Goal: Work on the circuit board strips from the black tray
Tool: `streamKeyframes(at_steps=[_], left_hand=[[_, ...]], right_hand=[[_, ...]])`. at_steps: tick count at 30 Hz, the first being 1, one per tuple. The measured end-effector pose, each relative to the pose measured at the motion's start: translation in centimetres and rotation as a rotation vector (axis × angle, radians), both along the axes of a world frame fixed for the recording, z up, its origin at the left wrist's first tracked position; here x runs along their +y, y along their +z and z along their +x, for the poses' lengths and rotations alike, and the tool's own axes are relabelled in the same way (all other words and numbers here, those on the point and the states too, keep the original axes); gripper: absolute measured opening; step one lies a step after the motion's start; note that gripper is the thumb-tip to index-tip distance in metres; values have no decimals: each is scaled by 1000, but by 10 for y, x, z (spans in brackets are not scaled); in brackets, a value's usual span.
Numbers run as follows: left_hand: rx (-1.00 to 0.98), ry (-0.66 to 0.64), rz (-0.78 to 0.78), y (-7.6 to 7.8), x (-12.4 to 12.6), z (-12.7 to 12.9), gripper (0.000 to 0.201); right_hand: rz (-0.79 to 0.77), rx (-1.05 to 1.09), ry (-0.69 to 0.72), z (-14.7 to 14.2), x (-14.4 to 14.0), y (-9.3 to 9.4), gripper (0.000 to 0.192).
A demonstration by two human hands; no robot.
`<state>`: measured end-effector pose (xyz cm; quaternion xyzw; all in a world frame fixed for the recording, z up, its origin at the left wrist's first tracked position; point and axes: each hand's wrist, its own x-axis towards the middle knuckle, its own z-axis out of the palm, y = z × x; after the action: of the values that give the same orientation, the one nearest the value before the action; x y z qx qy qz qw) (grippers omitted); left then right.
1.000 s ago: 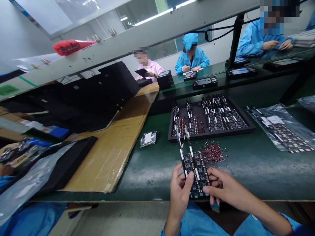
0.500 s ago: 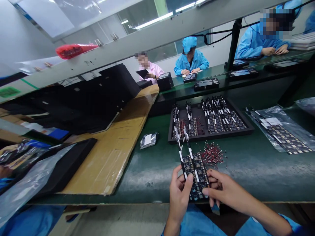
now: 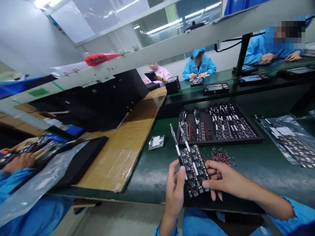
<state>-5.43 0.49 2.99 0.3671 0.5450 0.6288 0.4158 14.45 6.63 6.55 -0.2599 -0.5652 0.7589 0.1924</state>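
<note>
Left hand [image 3: 174, 187] and right hand [image 3: 220, 178] both grasping a circuit panel [image 3: 193, 169] by its side edges, panel lifted above the green bench's [image 3: 258, 164] near edge, red parts [image 3: 220, 156] just beyond, black tray [image 3: 219, 139] of boards farther back.

Circuit board panel [image 3: 193, 170] sits at the near edge of the tabletop [image 3: 258, 164], left hand [image 3: 174, 191] on its left, right hand [image 3: 222, 178] on its right. Loose components [image 3: 221, 156] lie just beyond the right hand. Tray [image 3: 219, 126] lies farther back. Small packet [image 3: 157, 142] lies left of the tray; cardboard sheet [image 3: 125, 147] farther left. Bagged boards [image 3: 289, 139] lie far right.
</note>
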Motion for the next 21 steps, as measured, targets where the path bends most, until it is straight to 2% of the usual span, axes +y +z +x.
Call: streamKeyframes(at_steps=[7,11,13,17,21], left_hand=[[135,19,106,13,18,-8,45],[127,-35,116,20,25,-14,45],[78,-76,102,22,27,-18,47],[21,-67,39,20,33,-25,52],[16,-64,-48,16,40,-30,60]], right_hand=[[29,17,73,-7,32,11,30],[66,5,59,-12,40,15,27],[72,19,59,-15,42,16,28],[54,56,77,-21,47,10,36],[41,62,36,-20,53,1,37]])
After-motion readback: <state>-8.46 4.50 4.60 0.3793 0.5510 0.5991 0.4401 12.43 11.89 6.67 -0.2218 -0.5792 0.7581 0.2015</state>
